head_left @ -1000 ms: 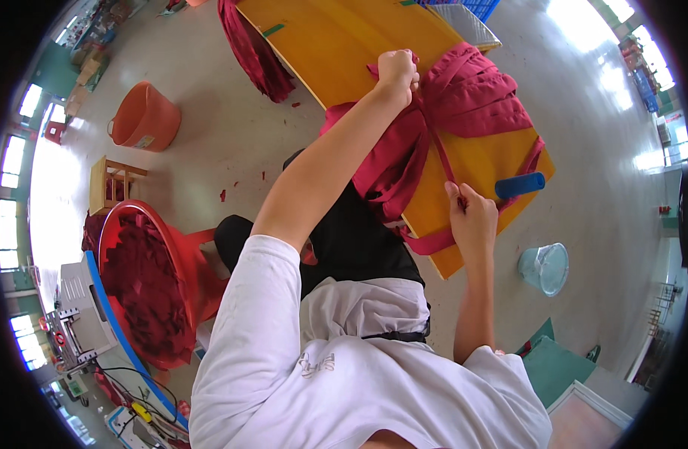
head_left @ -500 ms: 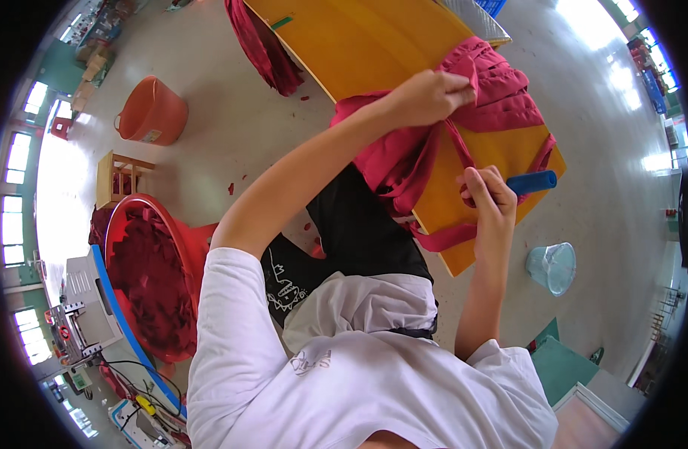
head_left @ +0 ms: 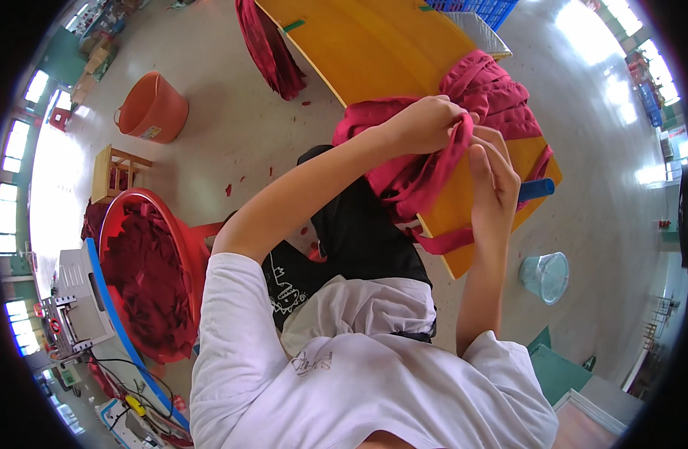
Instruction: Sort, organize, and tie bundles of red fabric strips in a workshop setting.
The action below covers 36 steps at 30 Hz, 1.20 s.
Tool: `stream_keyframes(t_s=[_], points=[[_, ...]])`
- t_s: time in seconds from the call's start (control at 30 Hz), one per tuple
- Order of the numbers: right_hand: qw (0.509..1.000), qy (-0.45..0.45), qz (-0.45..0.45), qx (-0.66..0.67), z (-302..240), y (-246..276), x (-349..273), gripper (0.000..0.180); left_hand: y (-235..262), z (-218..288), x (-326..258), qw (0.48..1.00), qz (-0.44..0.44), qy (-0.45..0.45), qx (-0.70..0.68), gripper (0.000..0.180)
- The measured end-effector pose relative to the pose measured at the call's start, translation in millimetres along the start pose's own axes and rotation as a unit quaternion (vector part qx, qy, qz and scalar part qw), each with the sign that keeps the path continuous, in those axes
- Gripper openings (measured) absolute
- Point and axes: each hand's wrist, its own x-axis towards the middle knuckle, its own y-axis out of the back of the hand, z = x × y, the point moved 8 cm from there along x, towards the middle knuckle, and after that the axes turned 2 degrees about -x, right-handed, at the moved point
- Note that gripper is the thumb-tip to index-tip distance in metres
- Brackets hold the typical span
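Red strip (head_left: 455, 152) above yellow table (head_left: 381, 41)
Left hand (head_left: 430, 124) clenches it, elbow bent; right hand (head_left: 497, 176) points forward, grip unclear.

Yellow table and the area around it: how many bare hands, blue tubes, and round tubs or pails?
Left hand and right hand: 2
Blue tube: 1
Orange tub, red tub and translucent pail: 3
Total: 6

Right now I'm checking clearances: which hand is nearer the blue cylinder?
Right. The right hand is just left of the blue cylinder in the picture; the left hand is farther up and left.
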Motion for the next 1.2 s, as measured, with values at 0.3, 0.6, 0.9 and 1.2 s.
stream_keyframes(t_s=[0.3, 0.6, 0.9, 1.2], points=[[0.965, 0.05, -0.036, -0.253, 28.9, -3.6, 31.4, 0.053, 19.7, -30.7, 1.2, 0.959, 0.081, 0.156, -0.221, 0.042], [0.916, -0.049, -0.036, -0.397, 51.9, 4.3, 44.1, 0.018, 32.1, -10.4, 6.8, 0.982, 0.077, 0.15, -0.081, 0.041], [0.982, -0.177, -0.058, -0.04, 64.9, 14.4, 14.0, 0.03, 20.9, -46.2, 13.2, 0.914, 0.029, 0.257, -0.312, 0.054], [0.971, -0.174, 0.048, -0.159, 61.6, 3.4, -7.4, 0.031, 27.4, -46.0, 5.0, 0.927, 0.039, 0.269, -0.258, 0.054]])
